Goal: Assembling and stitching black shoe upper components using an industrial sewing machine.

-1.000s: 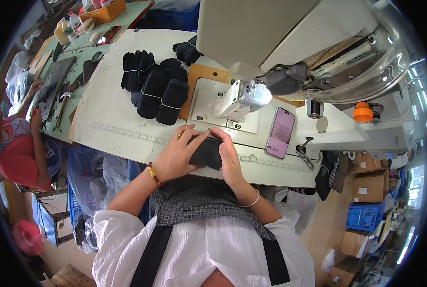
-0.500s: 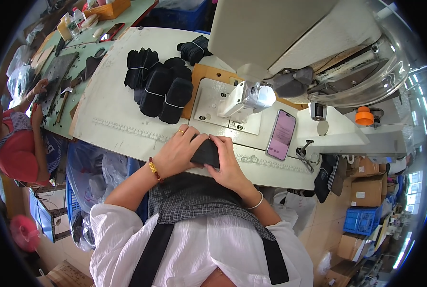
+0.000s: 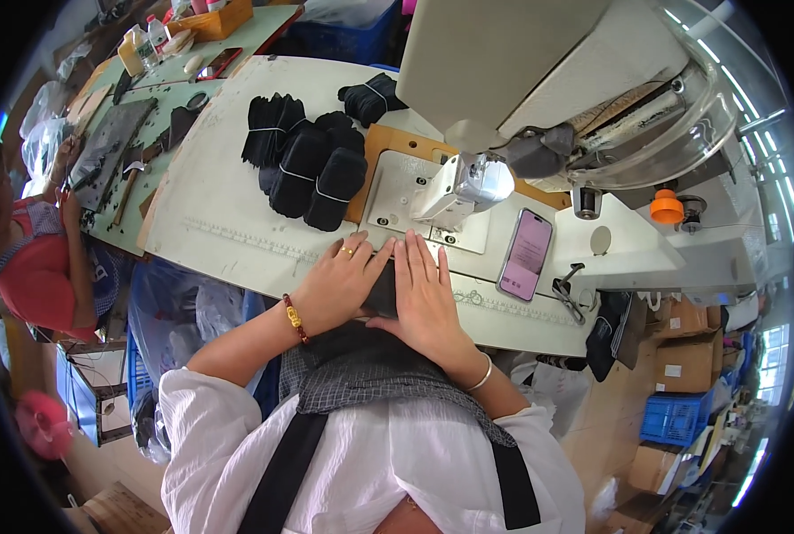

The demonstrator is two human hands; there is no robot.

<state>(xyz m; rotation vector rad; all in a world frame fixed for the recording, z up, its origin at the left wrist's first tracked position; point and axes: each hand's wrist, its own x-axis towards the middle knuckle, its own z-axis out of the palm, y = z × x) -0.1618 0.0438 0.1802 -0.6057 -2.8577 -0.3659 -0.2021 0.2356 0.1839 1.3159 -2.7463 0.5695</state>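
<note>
- Black cloth piece [image 3: 382, 294]: located on the near side of the sewing head [image 3: 457, 191], a little to its left, at the table edge; largely covered by both hands.
- Left hand [image 3: 336, 287]: nearer the person than the sewing head and to its left; palm down over the cloth's left part, fingers extended and slightly parted. Whether it grips the cloth cannot be determined.
- Right hand [image 3: 430, 307]: directly on the near side of the sewing head; laid flat over the cloth's right part, fingers straight, thumb spread out to the left. No grip observed.
- Metal plate [image 3: 388, 196]: beneath the sewing head; the right fingertips lie at its near edge, contact unclear.
- Banded black bundles [image 3: 336, 189]: grouped left of the sewing head, pale bands around them; one further bundle [image 3: 370, 96] lies beyond, to the far left of it.
- Phone [image 3: 526, 254]: to the right of the sewing head, screen lit pink.
- Ruler strip [image 3: 247, 242]: along the table [image 3: 203, 182], nearer the person than the sewing head.
- Co-worker [image 3: 36, 276]: well to the left of the sewing head, at a green table [image 3: 188, 64].
- Blue crate [image 3: 673, 418]: well to the right of the sewing head, near cardboard boxes [image 3: 686, 363].
</note>
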